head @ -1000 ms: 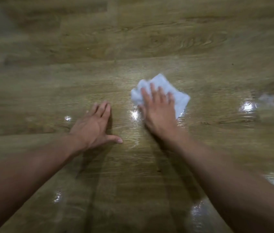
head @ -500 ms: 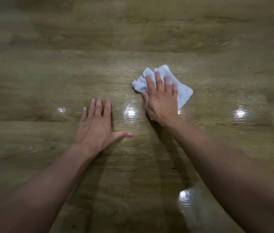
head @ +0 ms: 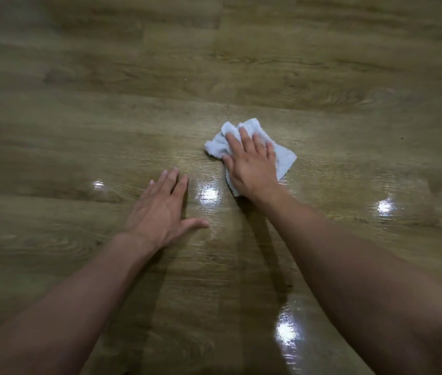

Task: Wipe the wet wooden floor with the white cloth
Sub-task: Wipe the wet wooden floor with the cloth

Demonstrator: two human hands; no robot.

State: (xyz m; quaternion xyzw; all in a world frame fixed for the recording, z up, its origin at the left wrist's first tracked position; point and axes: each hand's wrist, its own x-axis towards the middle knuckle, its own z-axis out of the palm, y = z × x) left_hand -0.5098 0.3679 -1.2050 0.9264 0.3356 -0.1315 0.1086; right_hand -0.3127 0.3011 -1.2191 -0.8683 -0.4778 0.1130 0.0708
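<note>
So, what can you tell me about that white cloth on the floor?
The white cloth is a soft, fluffy-looking rag, like terry towel, crumpled into loose folds rather than spread flat. It lies on the glossy wooden floor. The right hand presses down on its middle with straight fingers, so only its edges show around the hand. Nothing else touches it.

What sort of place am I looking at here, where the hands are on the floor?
Likely an indoor room, perhaps in a home, though only floor shows. The wood-grain plank floor fills the view, wet patches glint with reflected light, and the right hand presses a white cloth onto it.
</note>
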